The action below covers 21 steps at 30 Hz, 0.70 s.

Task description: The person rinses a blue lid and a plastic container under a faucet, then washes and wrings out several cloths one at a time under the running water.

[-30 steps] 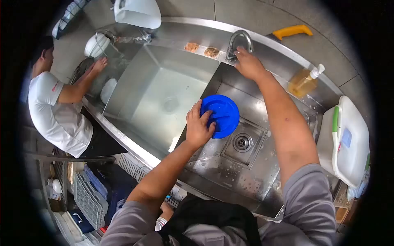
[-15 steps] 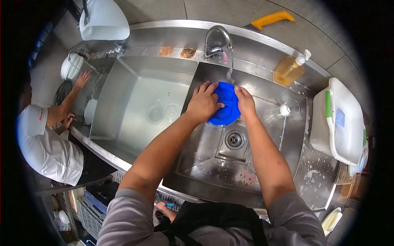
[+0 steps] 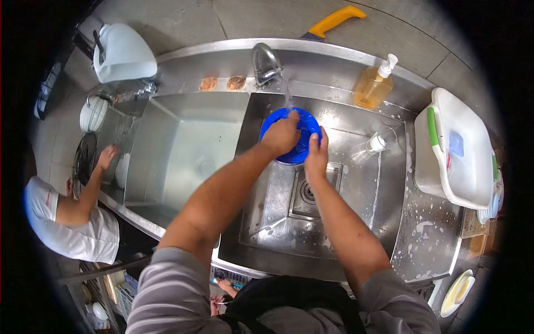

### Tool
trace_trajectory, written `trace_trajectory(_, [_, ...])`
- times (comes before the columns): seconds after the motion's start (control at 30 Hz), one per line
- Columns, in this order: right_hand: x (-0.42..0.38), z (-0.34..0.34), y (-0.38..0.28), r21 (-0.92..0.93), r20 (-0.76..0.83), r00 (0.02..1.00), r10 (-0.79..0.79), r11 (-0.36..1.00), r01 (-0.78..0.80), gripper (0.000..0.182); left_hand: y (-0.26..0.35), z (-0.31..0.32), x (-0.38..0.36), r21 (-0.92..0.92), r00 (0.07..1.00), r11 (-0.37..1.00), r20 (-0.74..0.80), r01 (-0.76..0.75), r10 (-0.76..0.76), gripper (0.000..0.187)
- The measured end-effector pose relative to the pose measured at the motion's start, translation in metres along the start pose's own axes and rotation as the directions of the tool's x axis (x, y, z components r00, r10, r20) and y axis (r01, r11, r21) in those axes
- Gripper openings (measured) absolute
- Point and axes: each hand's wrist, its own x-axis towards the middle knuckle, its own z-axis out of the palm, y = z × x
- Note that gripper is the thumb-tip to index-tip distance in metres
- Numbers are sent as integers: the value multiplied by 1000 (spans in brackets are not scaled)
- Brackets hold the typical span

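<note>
A round blue plastic lid (image 3: 305,129) is held over the right basin of a steel sink (image 3: 356,222), under water running from the faucet (image 3: 266,61). My left hand (image 3: 282,134) lies across the lid's upper face and grips it. My right hand (image 3: 316,151) clasps the lid's right edge. The drain (image 3: 307,192) sits just below both hands.
A clear bottle (image 3: 378,143) lies in the right basin. A soap dispenser (image 3: 374,83) and a yellow-handled tool (image 3: 332,21) are behind the sink; a white tub (image 3: 461,150) stands right. The left basin (image 3: 178,150) adjoins. A person in a white shirt (image 3: 72,222) works at far left.
The faucet was turned on by my right hand, which then came down onto the lid. Both hands lifted the lid up under the stream. The view has shifted left.
</note>
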Motion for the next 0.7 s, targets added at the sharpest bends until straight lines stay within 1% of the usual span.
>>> trace_trajectory(0.03, [-3, 4, 3, -107, -69, 995, -75, 992, 67, 54, 4, 12, -2, -174, 970, 978, -193, 115, -149, 45])
trace_trajectory(0.07, [-6, 5, 6, -16, -95, 994, -58, 998, 56, 58, 7, 23, -1, -363, 885, 912, -340, 189, -319, 44])
trace_trajectory(0.1, [-6, 1, 13, -16, -107, 993, -51, 999, 50, 58, 14, 17, -3, -360, 891, 914, -330, 187, -312, 44])
trace_trajectory(0.13, [-3, -1, 23, 36, -103, 994, -47, 998, 50, 60, 22, 0, -9, -613, 860, 739, -181, 280, -476, 41])
trace_trajectory(0.17, [-1, -2, 30, 87, -94, 995, -42, 995, 51, 62, 23, -10, -14, -796, 808, 485, 7, 361, -589, 39])
trace_trajectory(0.2, [1, -6, 32, 145, -39, 998, -54, 988, 59, 64, -7, 7, -12, -570, 924, 821, -295, 34, -244, 32])
trace_trajectory(0.23, [5, -8, 29, 149, -40, 998, -53, 987, 58, 64, -11, -12, -17, -566, 924, 824, -295, 35, -242, 32])
trace_trajectory(0.27, [6, -15, 25, 192, 35, 999, -8, 981, 1, 63, -12, -29, -23, -105, 918, 953, -315, -284, 239, 29])
trace_trajectory(0.3, [5, -21, 19, 227, 118, 992, 36, 972, -62, 62, -11, -39, -27, 337, 760, 743, -111, -578, 641, 27])
trace_trajectory(0.33, [7, -24, 12, 266, 167, 984, 57, 959, -101, 58, -16, -39, -22, 337, 762, 747, -116, -573, 637, 27])
trace_trajectory(0.37, [8, -23, 6, 266, 175, 983, 56, 958, -102, 58, -22, -40, -15, 329, 743, 688, 70, -647, 666, 30])
trace_trajectory(0.4, [9, -22, 6, 311, 190, 976, 107, 937, -163, 57, -27, -42, -10, 302, 694, 627, 257, -718, 672, 32])
trace_trajectory(0.43, [10, -21, 7, 353, 207, 966, 158, 908, -224, 56, -32, -43, -6, 304, 698, 629, 260, -715, 668, 32])
trace_trajectory(0.47, [11, -17, 9, 343, 176, 973, 151, 917, -204, 61, -37, -43, -3, 292, 639, 574, 241, -765, 730, 33])
trace_trajectory(0.5, [9, -15, 5, 341, 186, 970, 156, 916, -212, 61, -40, -43, -3, 280, 576, 515, 221, -810, 787, 34])
trace_trajectory(0.53, [7, -15, 1, 384, 206, 966, 156, 895, -226, 62, -43, -42, -4, 278, 580, 520, 222, -808, 784, 34])
trace_trajectory(0.57, [4, -15, -4, 426, 224, 962, 157, 872, -241, 62, -45, -42, -5, 302, 558, 493, 187, -816, 808, 31])
trace_trajectory(0.6, [2, -11, -5, 409, 185, 968, 167, 883, -231, 59, -46, -44, -6, 331, 534, 465, 154, -821, 832, 29])
trace_trajectory(0.63, [0, -4, -6, 413, 186, 968, 168, 881, -232, 59, -42, -43, -7, 331, 534, 465, 158, -821, 831, 29])
trace_trajectory(0.7, [-3, 6, -3, 539, 83, 973, 215, 812, -225, 60, -29, -34, -10, 429, 689, 564, 229, -706, 688, 23])
